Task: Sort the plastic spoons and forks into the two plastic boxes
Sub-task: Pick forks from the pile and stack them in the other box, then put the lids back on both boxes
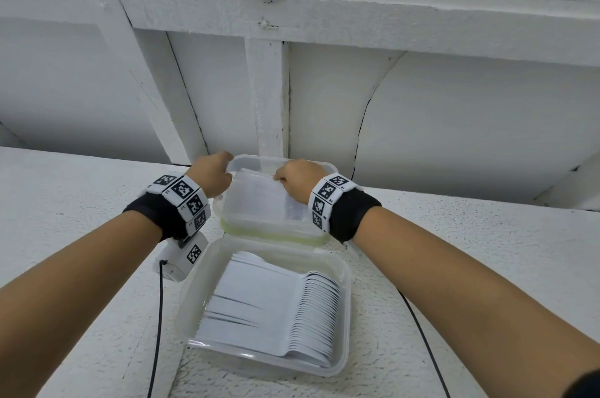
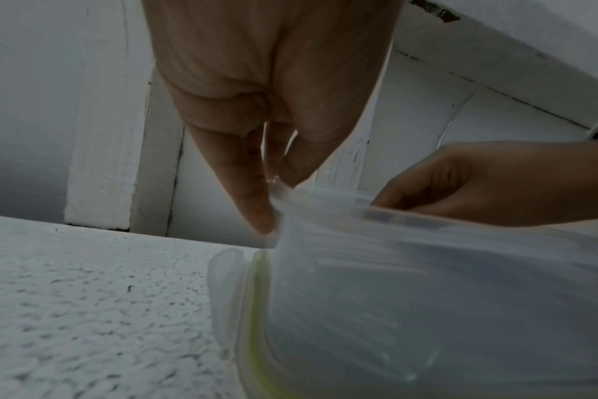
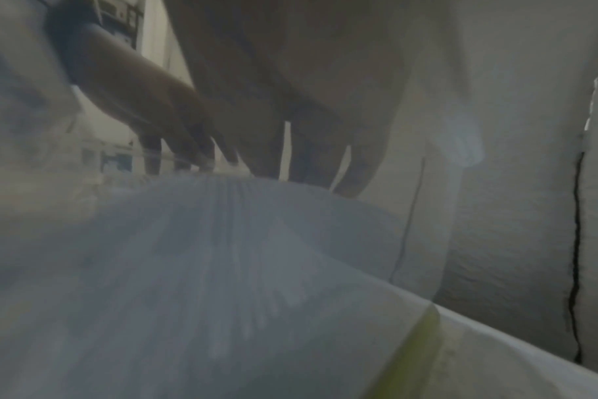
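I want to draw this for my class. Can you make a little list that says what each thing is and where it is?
near box: open, full of white spoons in a row
far box: open, standing on a lid with a green seal
in far box: white cutlery, type unclear
left hand: grips far box's left rim
right hand: fingers curled on the cutlery
surface: white, rough

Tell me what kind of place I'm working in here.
Hard to say for sure: probably a plain utility or storage corner, not a kitchen. The boxes sit on a rough white-painted ledge against a white wall with painted beams and a crack. No furniture or appliances are visible.
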`<state>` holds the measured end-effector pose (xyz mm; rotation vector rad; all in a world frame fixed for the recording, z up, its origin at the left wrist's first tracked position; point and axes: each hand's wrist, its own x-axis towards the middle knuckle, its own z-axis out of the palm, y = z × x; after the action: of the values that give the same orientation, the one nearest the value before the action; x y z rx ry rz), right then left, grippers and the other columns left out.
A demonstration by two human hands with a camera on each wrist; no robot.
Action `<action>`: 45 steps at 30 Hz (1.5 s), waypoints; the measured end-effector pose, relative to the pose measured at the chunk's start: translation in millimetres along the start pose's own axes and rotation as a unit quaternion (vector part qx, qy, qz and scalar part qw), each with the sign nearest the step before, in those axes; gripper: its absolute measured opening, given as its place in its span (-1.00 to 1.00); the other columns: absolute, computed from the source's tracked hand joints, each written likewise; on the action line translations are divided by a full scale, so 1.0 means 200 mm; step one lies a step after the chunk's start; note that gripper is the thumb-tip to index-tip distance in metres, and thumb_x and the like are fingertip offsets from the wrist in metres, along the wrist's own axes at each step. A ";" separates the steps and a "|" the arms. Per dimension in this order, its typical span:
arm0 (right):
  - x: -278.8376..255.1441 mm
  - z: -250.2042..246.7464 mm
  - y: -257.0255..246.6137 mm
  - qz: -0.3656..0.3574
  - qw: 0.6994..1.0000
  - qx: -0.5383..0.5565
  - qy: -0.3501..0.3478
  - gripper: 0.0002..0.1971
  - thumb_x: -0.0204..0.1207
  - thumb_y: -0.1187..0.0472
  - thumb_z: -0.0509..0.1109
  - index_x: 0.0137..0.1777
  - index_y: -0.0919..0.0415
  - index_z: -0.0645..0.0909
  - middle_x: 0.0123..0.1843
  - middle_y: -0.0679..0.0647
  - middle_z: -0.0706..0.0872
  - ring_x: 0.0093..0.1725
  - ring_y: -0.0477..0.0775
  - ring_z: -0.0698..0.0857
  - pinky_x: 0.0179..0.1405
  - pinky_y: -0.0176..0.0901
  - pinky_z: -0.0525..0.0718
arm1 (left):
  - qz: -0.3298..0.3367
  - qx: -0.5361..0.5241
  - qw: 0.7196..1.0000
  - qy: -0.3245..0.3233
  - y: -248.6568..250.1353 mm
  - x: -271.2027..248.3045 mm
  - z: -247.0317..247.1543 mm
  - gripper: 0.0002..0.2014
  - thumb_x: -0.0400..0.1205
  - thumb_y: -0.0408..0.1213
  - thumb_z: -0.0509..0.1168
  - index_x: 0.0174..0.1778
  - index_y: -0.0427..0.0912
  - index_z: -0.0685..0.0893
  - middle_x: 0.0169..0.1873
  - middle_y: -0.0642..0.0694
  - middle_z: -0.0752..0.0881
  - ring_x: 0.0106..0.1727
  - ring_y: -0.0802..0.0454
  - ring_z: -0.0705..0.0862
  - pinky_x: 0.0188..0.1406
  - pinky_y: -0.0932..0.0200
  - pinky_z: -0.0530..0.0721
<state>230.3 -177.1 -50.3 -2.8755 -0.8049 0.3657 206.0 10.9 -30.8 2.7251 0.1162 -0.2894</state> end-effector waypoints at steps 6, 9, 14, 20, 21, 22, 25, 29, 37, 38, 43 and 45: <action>0.01 0.04 -0.01 0.029 0.999 0.000 0.043 -0.66 0.65 0.36 0.08 0.29 0.20 0.60 0.24 0.18 0.68 0.20 0.24 0.64 0.19 0.02 0.61 | 0.007 0.002 1.000 0.001 0.00 0.00 0.00 -0.61 0.67 -0.40 0.11 0.44 -0.28 0.40 0.16 -0.35 0.65 -0.04 -0.27 0.74 -0.11 0.05 0.65; 0.03 0.05 -0.02 0.031 0.998 -0.010 0.050 -0.66 0.64 0.35 0.09 0.24 0.15 0.65 0.20 0.11 0.71 0.18 0.20 0.65 0.19 -0.01 0.58 | 0.010 0.002 1.000 -0.002 -0.01 0.00 0.00 -0.62 0.67 -0.39 0.11 0.43 -0.28 0.40 0.15 -0.34 0.65 -0.08 -0.26 0.76 -0.15 0.07 0.65; 0.05 0.05 -0.04 0.033 0.998 0.018 0.055 -0.68 0.61 0.38 0.14 0.18 0.20 0.70 0.16 0.15 0.71 0.10 0.22 0.69 0.13 0.03 0.66 | 0.012 0.008 1.000 0.000 -0.01 0.00 0.00 -0.62 0.66 -0.39 0.11 0.43 -0.28 0.42 0.17 -0.34 0.64 -0.01 -0.27 0.73 -0.07 0.05 0.63; 0.06 0.05 -0.02 0.027 0.993 0.112 0.031 -0.66 0.64 0.34 0.12 0.29 0.21 0.64 0.32 0.14 0.66 0.28 0.19 0.62 0.30 0.01 0.57 | 0.010 0.011 1.000 -0.003 -0.01 0.00 0.00 -0.61 0.67 -0.38 0.12 0.45 -0.27 0.40 0.19 -0.33 0.64 0.00 -0.26 0.74 -0.05 0.07 0.60; 0.06 0.05 -0.02 0.023 0.992 0.118 0.032 -0.66 0.65 0.32 0.11 0.30 0.22 0.64 0.32 0.15 0.66 0.28 0.19 0.61 0.31 0.01 0.56 | 0.010 0.009 1.000 -0.003 0.00 0.00 0.00 -0.62 0.67 -0.37 0.11 0.44 -0.27 0.41 0.18 -0.33 0.65 -0.04 -0.25 0.75 -0.09 0.09 0.60; 0.06 0.05 -0.03 0.024 0.992 0.117 0.032 -0.67 0.66 0.30 0.11 0.29 0.22 0.64 0.31 0.14 0.66 0.27 0.19 0.62 0.29 0.02 0.57 | 0.009 0.007 1.000 -0.003 0.00 0.00 0.00 -0.62 0.67 -0.37 0.11 0.44 -0.27 0.40 0.17 -0.33 0.65 -0.07 -0.25 0.75 -0.10 0.10 0.60; 0.06 0.06 -0.03 0.044 0.996 0.078 0.021 -0.68 0.69 0.21 0.08 0.25 0.18 0.63 0.24 0.12 0.69 0.22 0.21 0.63 0.20 0.03 0.61 | 0.004 0.005 1.000 -0.005 -0.01 0.00 0.00 -0.61 0.67 -0.37 0.11 0.45 -0.26 0.39 0.17 -0.33 0.65 -0.07 -0.24 0.76 -0.11 0.10 0.61; 0.05 0.05 -0.02 0.050 0.996 0.067 0.025 -0.68 0.70 0.20 0.06 0.23 0.24 0.61 0.19 0.16 0.69 0.19 0.23 0.64 0.15 0.05 0.63 | 0.003 -0.003 1.000 -0.004 -0.01 0.00 -0.01 -0.61 0.67 -0.37 0.12 0.45 -0.25 0.40 0.17 -0.31 0.65 -0.10 -0.25 0.76 -0.16 0.10 0.65; 0.02 0.00 0.00 0.056 0.994 0.088 0.011 -0.58 0.67 0.27 0.07 -0.49 0.11 0.27 -0.42 -0.02 0.41 -0.17 0.15 0.49 -0.18 -0.13 0.39 | -0.010 -0.030 0.999 -0.014 0.01 -0.05 -0.03 -0.65 0.67 -0.34 0.12 0.38 -0.26 0.46 0.14 -0.27 0.64 0.04 -0.27 0.70 -0.10 -0.06 0.75; 0.00 -0.02 0.00 0.056 0.994 0.093 0.012 -0.57 0.66 0.28 0.07 -0.50 0.12 0.27 -0.43 -0.02 0.39 -0.18 0.15 0.49 -0.19 -0.13 0.39 | -0.014 -0.035 0.999 -0.016 0.01 -0.07 -0.04 -0.66 0.67 -0.32 0.12 0.36 -0.25 0.48 0.13 -0.26 0.65 0.01 -0.27 0.71 -0.14 -0.06 0.76; -0.24 -0.16 0.01 0.029 0.989 0.129 0.071 -0.66 0.68 0.23 0.10 0.12 0.40 0.66 0.10 0.25 0.73 0.11 0.24 0.65 0.12 -0.06 0.56 | -0.027 -0.029 0.999 -0.006 -0.02 -0.20 -0.09 -0.63 0.69 -0.22 0.13 0.41 -0.21 0.47 0.15 -0.25 0.70 -0.04 -0.24 0.68 -0.01 0.12 0.59; -0.37 -0.21 0.01 0.021 0.984 0.139 0.112 -0.68 0.68 0.22 0.13 0.17 0.34 0.67 0.11 0.20 0.72 0.11 0.18 0.65 0.09 -0.14 0.52 | -0.031 -0.029 0.999 0.004 -0.04 -0.29 -0.11 -0.65 0.70 -0.21 0.13 0.39 -0.19 0.50 0.17 -0.23 0.69 0.08 -0.24 0.65 0.06 0.12 0.52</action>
<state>180.3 -220.7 3.7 -2.6139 -0.6022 0.1416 152.8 24.5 -2.1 2.6690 0.2073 -0.2875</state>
